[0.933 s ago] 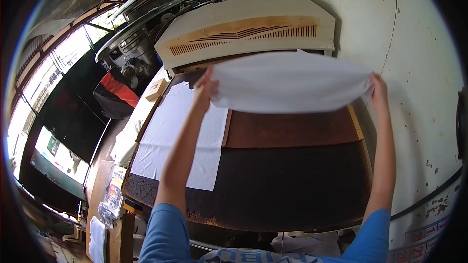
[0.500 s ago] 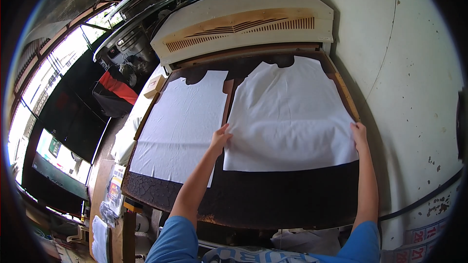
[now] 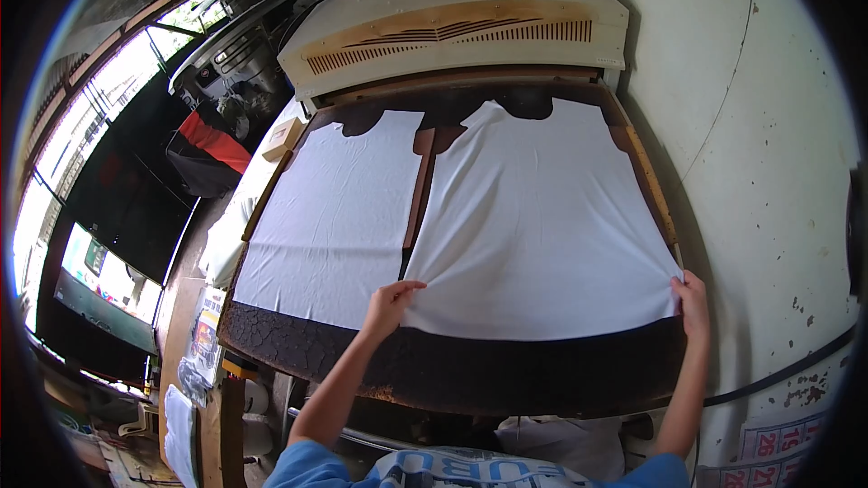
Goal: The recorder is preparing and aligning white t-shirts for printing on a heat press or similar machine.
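A white cut shirt panel (image 3: pixel 542 226) is spread over the right half of a dark, cracked platen (image 3: pixel 506 380), its neckline cut-out at the far end. My left hand (image 3: pixel 391 305) pinches the panel's left edge near the lower corner. On the other side, my right hand (image 3: pixel 691 303) pinches the right edge near its lower corner. Creases run inward from both grips, and the cloth looks taut between them. A second white shirt panel (image 3: pixel 325 217) lies flat on the platen's left half, with light wrinkles and nothing holding it.
Behind the platen stands a large cream machine hood (image 3: pixel 452 36) with slotted vents. A small box (image 3: pixel 282 139) sits along the left side. Further left are a black and red bag (image 3: pixel 212 154) and stacked papers (image 3: pixel 208 330). A pale wall (image 3: pixel 750 172) rises close on the right.
Both hands have moved toward me and farther apart, drawing the right panel's lower edge nearer and wider. Its puffy folds have flattened into tight creases. The left panel stays put.
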Motion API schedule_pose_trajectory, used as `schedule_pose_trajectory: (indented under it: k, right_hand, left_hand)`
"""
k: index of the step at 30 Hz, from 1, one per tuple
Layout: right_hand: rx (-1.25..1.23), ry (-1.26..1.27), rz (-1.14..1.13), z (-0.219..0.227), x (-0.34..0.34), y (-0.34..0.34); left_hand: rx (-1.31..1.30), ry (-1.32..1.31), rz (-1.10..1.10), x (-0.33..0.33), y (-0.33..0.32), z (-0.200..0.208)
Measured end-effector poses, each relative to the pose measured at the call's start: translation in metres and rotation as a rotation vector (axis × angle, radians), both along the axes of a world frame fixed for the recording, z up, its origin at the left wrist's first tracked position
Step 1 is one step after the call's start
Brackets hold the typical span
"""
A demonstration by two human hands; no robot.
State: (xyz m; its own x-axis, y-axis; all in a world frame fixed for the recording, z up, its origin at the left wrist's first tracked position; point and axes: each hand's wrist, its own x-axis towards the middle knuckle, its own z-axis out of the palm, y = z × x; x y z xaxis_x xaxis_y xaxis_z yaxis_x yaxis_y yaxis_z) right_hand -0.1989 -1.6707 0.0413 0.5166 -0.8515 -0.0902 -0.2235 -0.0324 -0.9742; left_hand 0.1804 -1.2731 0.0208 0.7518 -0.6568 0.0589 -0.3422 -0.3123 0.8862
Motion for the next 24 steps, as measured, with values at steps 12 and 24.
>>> schedule_pose_trajectory:
  k: [12, 24]
  right_hand:
    - [-0.005, -0.711, 0.005, 0.193, 0.172, -0.129]
    - [-0.109, -0.72, -0.06, 0.224, 0.148, -0.072]
  left_hand:
    - [-0.715, 0.142, 0.141, 0.211, -0.161, 0.201]
    - [-1.064, 0.078, -0.05, 0.181, -0.13, 0.271]
